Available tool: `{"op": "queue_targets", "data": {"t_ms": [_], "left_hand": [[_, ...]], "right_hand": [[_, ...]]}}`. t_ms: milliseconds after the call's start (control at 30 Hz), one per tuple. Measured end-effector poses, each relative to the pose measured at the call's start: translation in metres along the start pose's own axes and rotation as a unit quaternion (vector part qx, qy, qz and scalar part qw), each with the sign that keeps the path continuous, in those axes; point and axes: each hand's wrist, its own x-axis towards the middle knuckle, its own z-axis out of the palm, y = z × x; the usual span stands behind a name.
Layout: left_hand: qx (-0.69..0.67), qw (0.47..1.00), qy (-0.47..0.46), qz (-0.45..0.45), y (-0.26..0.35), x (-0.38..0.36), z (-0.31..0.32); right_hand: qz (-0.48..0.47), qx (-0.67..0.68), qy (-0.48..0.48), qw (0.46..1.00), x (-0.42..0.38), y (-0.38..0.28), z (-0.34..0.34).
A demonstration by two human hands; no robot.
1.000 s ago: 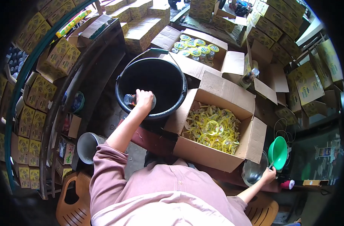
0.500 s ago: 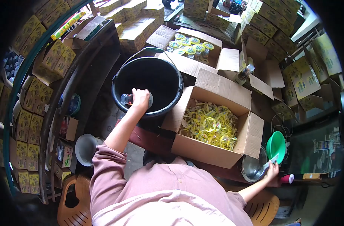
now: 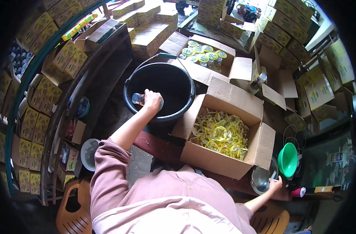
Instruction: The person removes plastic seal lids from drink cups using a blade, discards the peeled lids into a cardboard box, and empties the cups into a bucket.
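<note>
My left hand (image 3: pixel 151 100) grips a small clear glass bottle (image 3: pixel 139 98), held on its side over the black bucket (image 3: pixel 159 91). My right hand (image 3: pixel 276 183) reaches low to the right, its fingers on a small pale object beside a steel bowl (image 3: pixel 261 178), just below the green funnel (image 3: pixel 288 159). Between my arms stands an open cardboard box (image 3: pixel 224 128) filled with yellow seals or labels.
Behind the bucket an open carton (image 3: pixel 203 52) holds several yellow-capped bottles. One dark bottle (image 3: pixel 257 82) stands by the carton flaps. Stacks of yellow printed cartons fill the back and both sides. A metal pot (image 3: pixel 89 154) sits on the floor at left, a red cap (image 3: pixel 297 192) at right.
My right hand dropped from the green funnel's handle to beside the steel bowl. My left hand stayed over the bucket with the bottle. The view shifted slightly.
</note>
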Motion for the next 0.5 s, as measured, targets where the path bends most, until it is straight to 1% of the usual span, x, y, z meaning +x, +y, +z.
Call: {"op": "queue_targets", "data": {"t_ms": [67,100,133,167,200,233,267,300,333,367,400,433,467,500], "left_hand": [[-0.001,1.000,0.021,0.000,-0.005,-0.001,-0.002],[0.001,1.000,0.014,0.007,-0.007,0.000,-0.005],[0.006,1.000,0.017,0.004,-0.009,0.001,-0.011],[0.008,1.000,0.023,-0.002,-0.010,0.002,-0.016],[0.011,0.999,0.031,-0.009,-0.012,0.005,-0.022],[0.004,1.000,0.026,-0.004,-0.015,0.005,-0.033],[-0.002,0.999,0.038,-0.008,-0.018,0.010,-0.035],[-0.023,0.999,0.041,-0.003,-0.020,0.012,-0.038],[-0.043,0.998,0.044,0.001,-0.022,0.013,-0.041],[-0.052,0.999,0.005,0.005,-0.020,0.014,-0.041],[-0.065,0.997,-0.035,0.006,-0.015,0.014,-0.038],[-0.077,0.994,-0.073,0.005,-0.012,0.014,-0.036],[-0.038,0.991,-0.123,0.031,-0.010,0.013,-0.033],[-0.037,0.990,-0.133,0.022,-0.010,0.014,-0.031]], "right_hand": [[0.017,-0.001,0.016,1.000,-0.001,-0.014,-0.015],[0.011,-0.024,0.045,0.999,0.003,-0.014,-0.024],[0.024,-0.030,0.039,0.998,0.005,-0.017,-0.037],[0.045,0.125,0.006,0.991,0.012,-0.008,-0.040],[0.065,0.278,-0.027,0.958,0.019,0.002,-0.042],[0.046,0.378,-0.059,0.923,0.019,0.004,-0.045],[0.064,0.479,-0.043,0.875,0.019,0.002,-0.039],[0.083,0.572,-0.027,0.816,0.015,0.000,-0.025],[0.101,0.658,-0.010,0.746,0.007,-0.004,-0.013],[0.051,0.306,0.016,0.950,-0.010,-0.019,-0.008],[-0.013,-0.099,0.043,0.994,-0.021,-0.031,-0.004],[0.019,0.047,0.082,0.995,-0.018,-0.024,0.011],[0.051,0.193,0.117,0.973,-0.019,-0.026,0.019],[0.040,0.122,0.123,0.984,-0.018,-0.025,0.018]]}}
